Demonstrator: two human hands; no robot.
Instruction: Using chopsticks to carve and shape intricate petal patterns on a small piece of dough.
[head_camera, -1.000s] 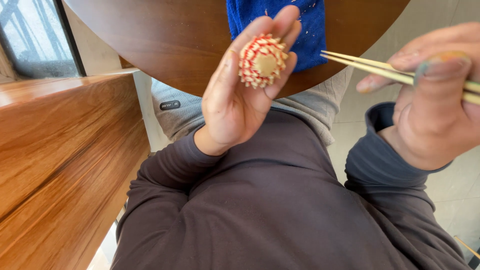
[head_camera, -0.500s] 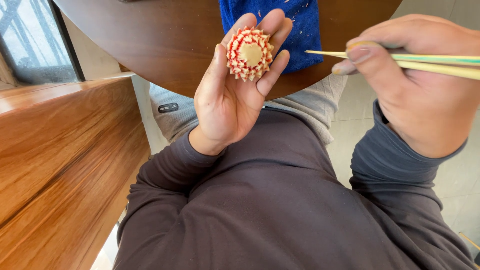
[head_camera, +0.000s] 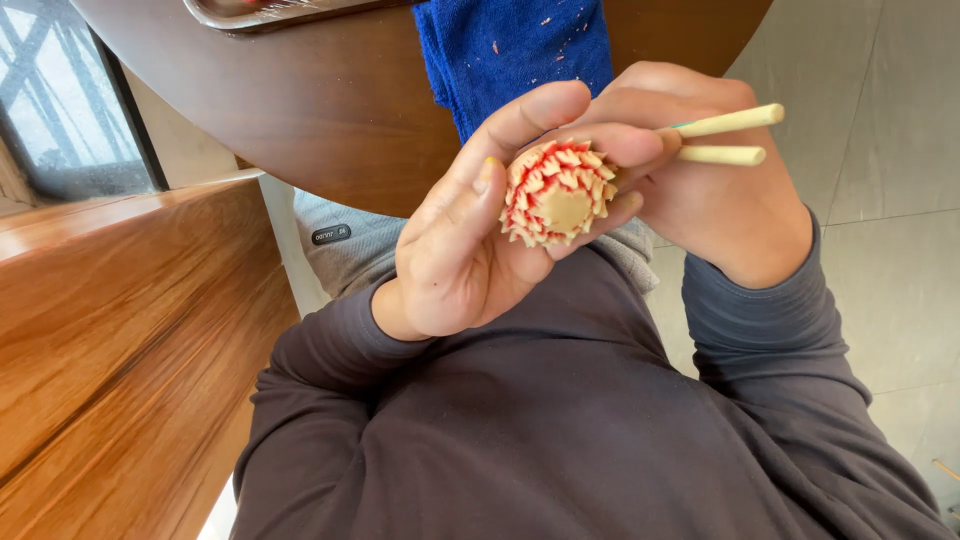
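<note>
My left hand cradles a small round pastry, cream-coloured with rows of red-edged petal cuts around a smooth centre. Thumb and fingers wrap its sides. My right hand sits just behind and to the right of it, fingers closed on two pale wooden sticks whose blunt ends point right. Their other ends are hidden behind my left fingers, close to the pastry. Both hands hover over my dark grey sleeves and lap.
A round dark wooden table lies ahead, with a blue cloth hanging over its edge and a metal tray at the top. A wooden bench runs along the left. Grey floor tiles are on the right.
My right hand moved left and closed in against the left hand, bringing the sticks up to the pastry. My left hand lowered slightly and turned the pastry.
</note>
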